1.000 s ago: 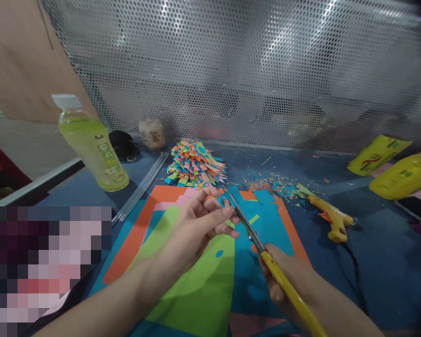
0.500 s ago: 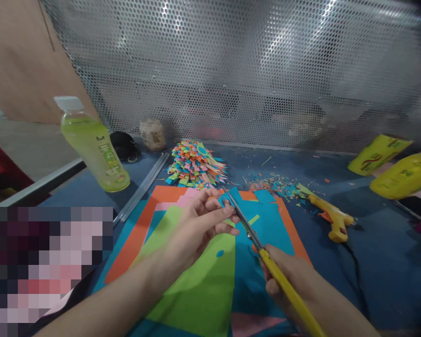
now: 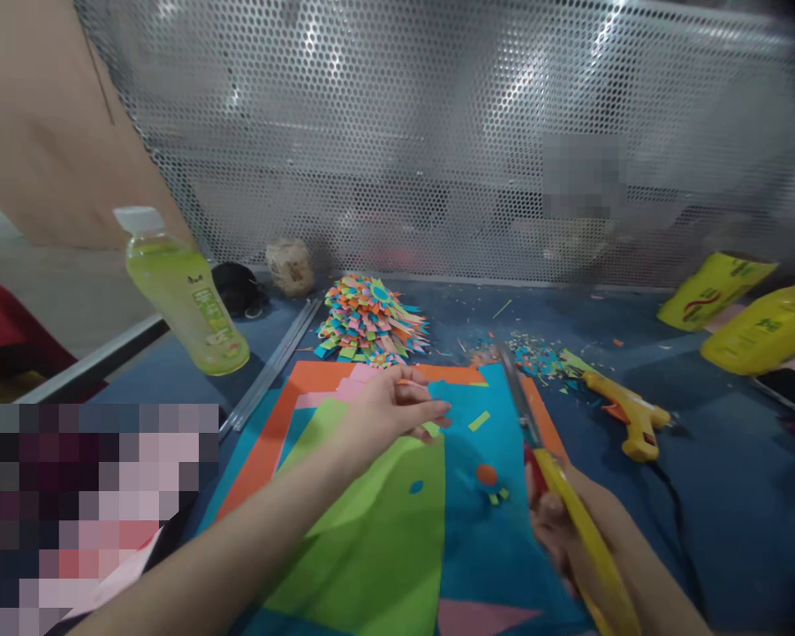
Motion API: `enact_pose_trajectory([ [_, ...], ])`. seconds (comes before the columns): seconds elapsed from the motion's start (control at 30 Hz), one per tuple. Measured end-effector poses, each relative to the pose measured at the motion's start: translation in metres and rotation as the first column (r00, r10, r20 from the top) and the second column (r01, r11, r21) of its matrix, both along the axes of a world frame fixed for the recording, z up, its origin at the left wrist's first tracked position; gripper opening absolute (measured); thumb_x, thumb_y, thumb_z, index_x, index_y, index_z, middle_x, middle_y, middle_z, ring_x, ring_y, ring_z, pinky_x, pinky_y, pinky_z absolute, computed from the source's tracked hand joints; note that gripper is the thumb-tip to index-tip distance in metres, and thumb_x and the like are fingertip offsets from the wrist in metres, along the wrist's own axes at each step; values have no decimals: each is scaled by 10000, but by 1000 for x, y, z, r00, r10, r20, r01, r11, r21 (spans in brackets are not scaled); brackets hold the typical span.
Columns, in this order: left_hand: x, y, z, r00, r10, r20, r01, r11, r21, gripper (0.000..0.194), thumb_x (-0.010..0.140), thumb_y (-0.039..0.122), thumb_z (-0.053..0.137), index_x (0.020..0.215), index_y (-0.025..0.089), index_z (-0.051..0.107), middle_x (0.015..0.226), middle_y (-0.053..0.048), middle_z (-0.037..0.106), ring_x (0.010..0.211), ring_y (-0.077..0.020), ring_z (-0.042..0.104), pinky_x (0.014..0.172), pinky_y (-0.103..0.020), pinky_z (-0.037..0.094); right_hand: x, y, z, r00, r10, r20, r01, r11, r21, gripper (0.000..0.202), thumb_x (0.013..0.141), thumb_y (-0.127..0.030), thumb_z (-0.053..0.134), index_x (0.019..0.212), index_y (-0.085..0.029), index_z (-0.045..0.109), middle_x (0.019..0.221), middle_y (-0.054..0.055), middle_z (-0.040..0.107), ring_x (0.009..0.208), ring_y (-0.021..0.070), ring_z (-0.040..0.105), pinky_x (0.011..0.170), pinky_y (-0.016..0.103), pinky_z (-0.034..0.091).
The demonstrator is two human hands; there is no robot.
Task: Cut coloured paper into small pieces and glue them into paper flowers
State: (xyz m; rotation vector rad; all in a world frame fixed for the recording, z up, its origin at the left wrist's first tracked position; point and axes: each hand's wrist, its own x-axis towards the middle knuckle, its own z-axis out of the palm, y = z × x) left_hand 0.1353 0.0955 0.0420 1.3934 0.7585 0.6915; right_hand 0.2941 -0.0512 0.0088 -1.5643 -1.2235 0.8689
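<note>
My right hand point(image 3: 570, 521) is closed around the long yellow handles of a pair of scissors point(image 3: 530, 424). The blades point away, over the right side of the stacked colored sheets. My left hand point(image 3: 401, 411) hovers above the sheets with its fingers curled and thumb near the fingertips; anything small between them cannot be made out. Beneath it lie a green sheet point(image 3: 364, 530) and a blue sheet point(image 3: 480, 548). A small round piece with an orange center point(image 3: 487, 476), a thin green strip point(image 3: 479, 421) and a small blue scrap point(image 3: 417, 487) rest on these sheets.
Behind the sheets stands a layered multicolored paper piece point(image 3: 371, 322). A drink bottle point(image 3: 185, 300) and clear sticks point(image 3: 275, 367) are left. Paper scraps point(image 3: 536, 353), a yellow glue gun point(image 3: 626, 411) and yellow containers point(image 3: 715, 290) are right. A perforated metal panel point(image 3: 404, 132) rises behind.
The scissors and my right hand have moved right, away from my left hand. The round orange-centered piece on the blue sheet now shows fully. A blue paper piece at my left fingers is no longer distinguishable.
</note>
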Motion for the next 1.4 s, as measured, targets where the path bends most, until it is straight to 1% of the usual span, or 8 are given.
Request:
enact_pose_trajectory([
  [0.1, 16, 34, -1, 976, -29, -216, 55, 992, 113, 203, 751, 140, 657, 870, 133, 493, 646, 19, 607, 551, -121, 618, 434, -205, 491, 1, -4, -15, 969, -97, -227, 101, 995, 5, 486, 757, -721, 380, 719, -241, 448, 444, -61, 375, 304, 111, 379, 269, 220, 344],
  [0.23, 57, 75, 8, 898, 7, -440, 146, 939, 312, 235, 869, 285, 531, 1044, 129, 556, 910, -40, 616, 700, -124, 605, 597, -281, 528, 2, -3, -29, 858, -189, -478, 194, 980, -41, 597, 653, -828, 383, 661, -232, 407, 397, -79, 337, 268, 84, 315, 239, 195, 297],
  [0.47, 130, 85, -1, 763, 30, -645, 442, 705, 555, 292, 864, 300, 533, 1119, 157, 543, 1124, -83, 576, 945, -199, 589, 794, -404, 505, 7, -2, -30, 773, -268, -575, 291, 955, -55, 613, 663, -833, 348, 638, -226, 427, 377, -66, 354, 262, 87, 306, 243, 204, 304],
  [0.73, 117, 67, -17, 690, 60, -721, 651, 383, 655, 339, 859, 327, 537, 1150, 154, 525, 1149, -90, 565, 989, -219, 574, 829, -437, 486, 8, -5, -26, 722, -301, -623, 309, 946, -99, 624, 548, -848, 475, 623, -229, 500, 372, -39, 410, 291, 106, 340, 267, 226, 334],
  [0.93, 116, 65, -20, 652, 90, -753, 710, 277, 647, 312, 857, 317, 540, 1120, 149, 545, 1147, -89, 569, 1012, -225, 566, 855, -453, 470, 7, -3, -29, 715, -294, -634, 290, 950, -114, 620, 581, -850, 435, 606, -231, 470, 370, -44, 384, 297, 104, 327, 276, 219, 314],
  [1.1, 127, 72, -14, 681, 51, -730, 670, 359, 650, 270, 864, 293, 534, 1091, 148, 559, 1106, -80, 587, 961, -204, 585, 820, -423, 492, 9, -4, -23, 710, -225, -667, 181, 974, -135, 646, 501, -877, 462, 627, -244, 477, 390, -44, 383, 311, 116, 324, 292, 248, 319],
  [1.3, 147, 95, 7, 769, 78, -634, 439, 658, 612, 310, 871, 308, 520, 1142, 157, 528, 1127, -86, 572, 936, -198, 591, 782, -400, 510, 7, -1, -22, 681, -209, -702, 167, 977, -128, 621, 575, -854, 433, 581, -234, 429, 366, -55, 351, 298, 90, 282, 281, 217, 282],
  [1.4, 144, 104, 16, 766, 3, -642, 416, 760, 500, 318, 869, 308, 525, 1145, 150, 523, 1115, -85, 575, 917, -194, 597, 759, -389, 519, 4, 0, -26, 617, -216, -757, 241, 967, -80, 603, 637, -820, 424, 609, -218, 430, 361, -73, 334, 290, 62, 245, 259, 171, 244],
])
